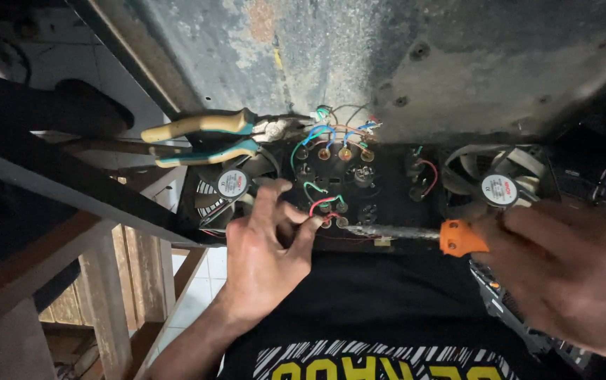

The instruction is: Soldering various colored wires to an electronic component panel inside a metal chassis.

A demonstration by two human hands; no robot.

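My left hand (pixel 269 250) pinches a thin red wire (pixel 319 204) at the front of a black panel (pixel 387 186) studded with round terminals and coloured wires. My right hand (pixel 570 271) grips a soldering iron by its orange collar (pixel 460 238). Its long metal shaft (pixel 394 231) lies level and points left, with the tip right by my left fingertips and the red wire. Two small cooling fans sit in the panel, the left fan (pixel 232 184) above my left hand and the right fan (pixel 498 186) above my right hand.
Pliers with yellow and teal handles (pixel 204 137) rest at the panel's top left, jaws toward the wire bundle (pixel 334 127). A worn grey metal casing (pixel 401 49) fills the top. A wooden frame (pixel 106 281) stands at left over a white tiled floor. My black shirt (pixel 373 317) is below.
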